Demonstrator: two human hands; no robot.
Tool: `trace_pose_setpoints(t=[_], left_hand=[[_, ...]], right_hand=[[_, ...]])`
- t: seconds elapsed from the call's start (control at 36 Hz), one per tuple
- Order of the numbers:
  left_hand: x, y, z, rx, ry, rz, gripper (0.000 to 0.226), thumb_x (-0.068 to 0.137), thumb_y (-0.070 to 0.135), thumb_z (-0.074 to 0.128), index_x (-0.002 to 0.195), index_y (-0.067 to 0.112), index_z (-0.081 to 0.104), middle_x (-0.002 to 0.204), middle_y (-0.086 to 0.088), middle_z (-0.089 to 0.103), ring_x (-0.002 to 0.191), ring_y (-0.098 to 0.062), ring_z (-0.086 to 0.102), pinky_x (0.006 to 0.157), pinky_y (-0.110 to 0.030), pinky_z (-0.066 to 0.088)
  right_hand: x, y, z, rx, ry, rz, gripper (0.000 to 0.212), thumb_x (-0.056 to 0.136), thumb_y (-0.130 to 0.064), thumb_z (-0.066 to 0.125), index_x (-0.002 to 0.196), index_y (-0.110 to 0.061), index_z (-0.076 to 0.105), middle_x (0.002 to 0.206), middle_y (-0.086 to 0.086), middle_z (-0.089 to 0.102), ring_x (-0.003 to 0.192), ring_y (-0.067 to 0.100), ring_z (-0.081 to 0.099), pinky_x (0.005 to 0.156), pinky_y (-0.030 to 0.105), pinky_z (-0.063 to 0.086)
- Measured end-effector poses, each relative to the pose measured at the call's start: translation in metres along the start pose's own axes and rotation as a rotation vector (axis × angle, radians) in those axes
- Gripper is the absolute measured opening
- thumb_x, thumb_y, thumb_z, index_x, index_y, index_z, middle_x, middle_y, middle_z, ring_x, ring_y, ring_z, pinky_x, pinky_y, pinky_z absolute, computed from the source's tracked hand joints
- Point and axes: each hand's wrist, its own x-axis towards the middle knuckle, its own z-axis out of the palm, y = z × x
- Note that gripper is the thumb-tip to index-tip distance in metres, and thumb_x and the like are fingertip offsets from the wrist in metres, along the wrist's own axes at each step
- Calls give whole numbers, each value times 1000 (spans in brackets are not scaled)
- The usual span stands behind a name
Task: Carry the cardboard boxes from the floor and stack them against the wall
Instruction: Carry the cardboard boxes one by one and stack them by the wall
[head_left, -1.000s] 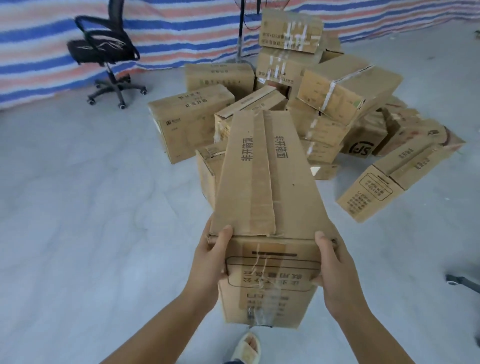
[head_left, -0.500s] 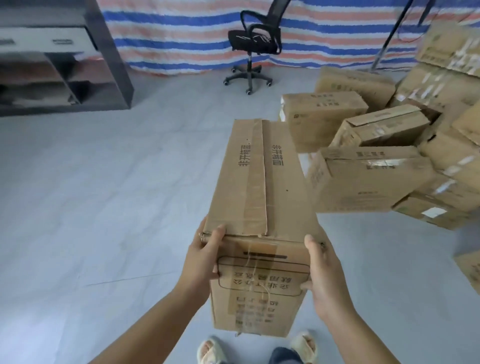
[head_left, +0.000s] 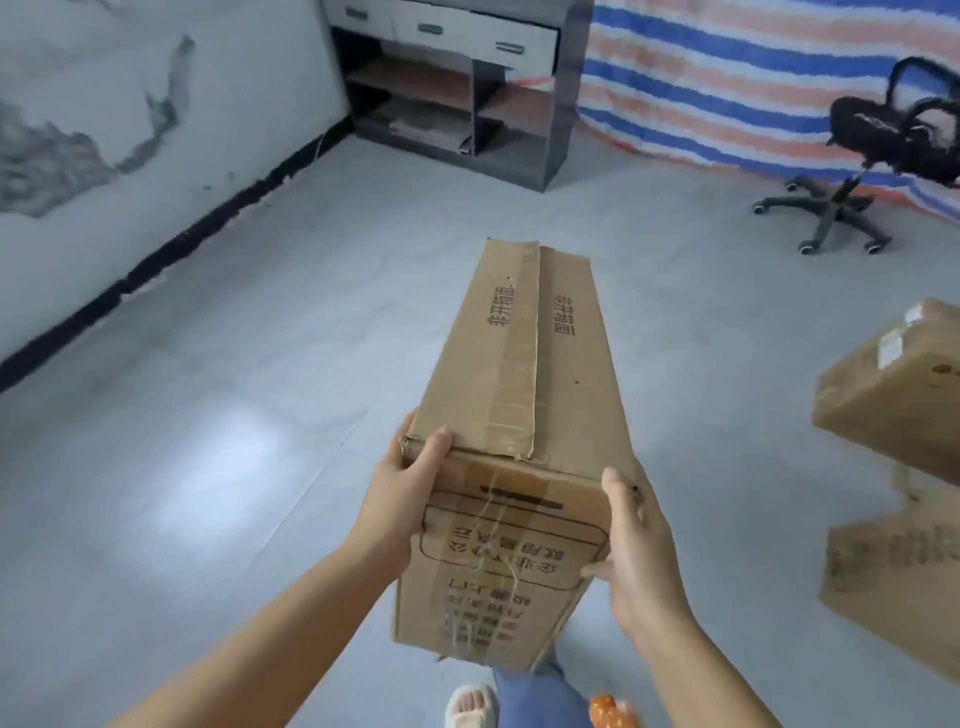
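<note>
You are looking down at a long, narrow brown cardboard box (head_left: 524, 395) held out in front of you above the pale grey tiled floor (head_left: 218, 415), its far end pointing away from you. Brown tape runs the length of its top, with dark printed characters on either side of the seam. Your left hand (head_left: 402, 499) grips the near left corner, thumb curled over the top edge and fingers wrapped around the side. Your right hand (head_left: 636, 551) holds the near right edge, thumb on the printed end panel and fingers curled behind the side, mostly hidden.

To your left runs a white wall (head_left: 130, 130) with grey smudges and a black skirting strip. Ahead stands a dark grey shelving unit with white drawers (head_left: 457, 88). Beside it hangs a blue, white and orange striped tarpaulin (head_left: 727, 73), and in front of that is a black wheeled office chair (head_left: 862, 156). At the right edge lie two more brown cardboard boxes (head_left: 898, 415), blurred, apparently one above the other. Below the held box show a pale slipper (head_left: 470, 706) and blue trousers.
</note>
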Motion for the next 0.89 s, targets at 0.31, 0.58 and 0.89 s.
trace_pose_setpoints(t=[0.31, 0.58, 0.89], left_hand=[[59, 46, -39, -318, 345, 44, 21, 94, 33, 56, 115, 32, 56, 89, 12, 66, 62, 2, 67, 46, -24, 50], [82, 61, -108, -478, 624, 90, 15, 95, 34, 55, 110, 34, 58, 81, 12, 72, 70, -5, 70, 50, -22, 51], [114, 71, -263, -603, 807, 103, 31, 95, 31, 56, 126, 26, 56, 94, 10, 68, 78, -8, 66, 44, -18, 47]], right_hand=[[88, -86, 115, -196, -432, -158, 20, 97, -37, 47, 113, -46, 55, 98, -20, 63, 93, 3, 58, 74, 34, 47], [104, -107, 233, -338, -759, -231, 31, 97, -39, 48, 127, -37, 54, 114, -3, 69, 107, 19, 64, 84, 40, 46], [61, -89, 417, -430, -954, -220, 33, 96, -41, 47, 128, -37, 53, 114, -4, 68, 107, 19, 63, 82, 41, 49]])
